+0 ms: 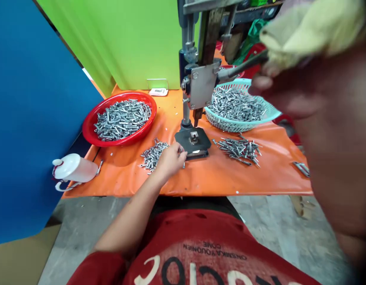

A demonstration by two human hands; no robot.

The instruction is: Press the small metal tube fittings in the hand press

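Note:
My left hand (171, 159) rests on the orange table cover beside the dark base plate (192, 143) of a small hand press (200, 85). Its fingers are pinched on a small metal piece at the plate's left edge. Just left of the hand lies a pile of small metal parts (152, 154). My right hand (286, 79) is raised close to the camera. It is closed round the press lever (245, 65), which has a yellowish cloth (310, 29) wrapped over its end. Another pile of metal parts (239, 148) lies right of the press.
A red bowl (90, 126) full of metal parts sits at the back left. At the back right is a teal basket (268, 113) with more. A white bottle (74, 168) lies at the table's left edge. A few loose parts (301, 168) lie far right. Blue and green panels stand on the left.

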